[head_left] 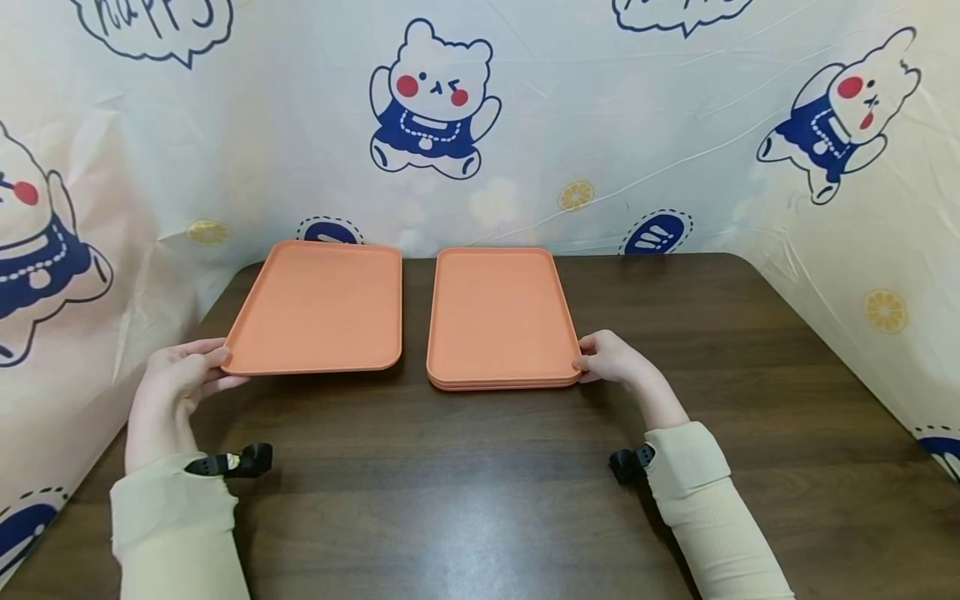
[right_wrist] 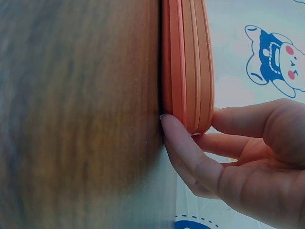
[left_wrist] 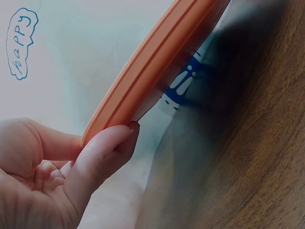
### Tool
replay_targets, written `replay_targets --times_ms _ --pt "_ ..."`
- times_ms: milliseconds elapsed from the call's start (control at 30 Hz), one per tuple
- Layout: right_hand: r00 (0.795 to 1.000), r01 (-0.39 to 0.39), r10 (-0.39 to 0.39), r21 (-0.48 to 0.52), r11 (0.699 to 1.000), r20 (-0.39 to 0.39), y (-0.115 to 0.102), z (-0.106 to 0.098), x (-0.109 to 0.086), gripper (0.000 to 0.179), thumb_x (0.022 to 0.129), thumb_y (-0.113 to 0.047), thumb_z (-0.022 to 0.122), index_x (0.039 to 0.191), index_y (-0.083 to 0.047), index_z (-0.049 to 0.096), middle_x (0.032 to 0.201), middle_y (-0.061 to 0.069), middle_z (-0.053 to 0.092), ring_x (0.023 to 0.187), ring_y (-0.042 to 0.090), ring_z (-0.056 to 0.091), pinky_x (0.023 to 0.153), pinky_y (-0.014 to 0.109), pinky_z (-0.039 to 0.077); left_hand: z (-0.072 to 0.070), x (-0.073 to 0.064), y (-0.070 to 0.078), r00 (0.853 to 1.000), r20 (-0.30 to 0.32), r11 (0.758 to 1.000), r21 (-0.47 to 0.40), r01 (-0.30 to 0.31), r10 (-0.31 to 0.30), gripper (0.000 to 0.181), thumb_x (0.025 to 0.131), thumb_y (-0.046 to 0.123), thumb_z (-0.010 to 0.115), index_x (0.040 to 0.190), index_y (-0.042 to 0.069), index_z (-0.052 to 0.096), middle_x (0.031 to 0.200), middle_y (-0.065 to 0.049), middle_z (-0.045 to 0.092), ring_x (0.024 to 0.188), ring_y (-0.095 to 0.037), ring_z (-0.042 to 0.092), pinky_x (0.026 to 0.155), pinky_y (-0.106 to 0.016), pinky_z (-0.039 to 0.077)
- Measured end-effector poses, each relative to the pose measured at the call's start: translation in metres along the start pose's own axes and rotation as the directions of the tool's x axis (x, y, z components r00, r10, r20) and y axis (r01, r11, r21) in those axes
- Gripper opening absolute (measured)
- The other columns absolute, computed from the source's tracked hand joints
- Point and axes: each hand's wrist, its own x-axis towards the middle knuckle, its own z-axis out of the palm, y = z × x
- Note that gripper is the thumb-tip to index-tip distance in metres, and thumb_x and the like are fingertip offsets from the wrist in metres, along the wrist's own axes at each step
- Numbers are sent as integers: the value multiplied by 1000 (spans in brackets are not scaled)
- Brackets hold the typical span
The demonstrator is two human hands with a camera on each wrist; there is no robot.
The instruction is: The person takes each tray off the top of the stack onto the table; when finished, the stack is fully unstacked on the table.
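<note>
My left hand (head_left: pixel 176 379) pinches the near left corner of an orange rectangular tray (head_left: pixel 318 308), which is held up off the tabletop. In the left wrist view the tray's ridged side (left_wrist: pixel 136 76) slants upward, with a gap between it and the wood. To the right of it a stack of matching orange trays (head_left: pixel 498 317) lies on the table. The near right corner of this stack is between the fingers of my right hand (head_left: pixel 615 362). Layered rims of the stack (right_wrist: pixel 190 62) show in the right wrist view, fingertips at its bottom edge by the wood.
Both trays' places are toward the far edge of the dark wooden table (head_left: pixel 465 483). A pale cloth (head_left: pixel 570 100) printed with bears hangs behind and along both sides. Each sleeve carries a black wrist device (head_left: pixel 251 460) near its cuff.
</note>
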Motion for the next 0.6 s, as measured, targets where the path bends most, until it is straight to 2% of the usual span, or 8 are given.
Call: replay_targets --times_ms 333,500,600 --pt "1000 0 0 6 1000 -1 0 0 -2 31 92 2 48 119 17 51 109 28 61 91 22 64 83 38 55 1 1 -2 1000 -2 1000 -12 -20 20 55 94 6 47 141 -12 25 66 15 62 61 -6 67 61 -23 56" --pt "1000 5 -5 0 1000 4 -1 -1 -2 30 92 2 48 118 17 52 108 27 62 91 21 64 83 38 54 2 0 0 999 4 999 -43 -32 32 62 95 6 46 145 -11 14 67 17 61 62 -4 65 60 -23 56" --pt "1000 4 -4 7 1000 4 0 -1 -2 31 92 2 48 119 17 51 108 27 62 90 21 64 83 38 55 3 0 1 1000 -2 998 -61 -31 31 61 94 6 47 145 -9 17 67 17 61 63 -3 65 60 -23 56"
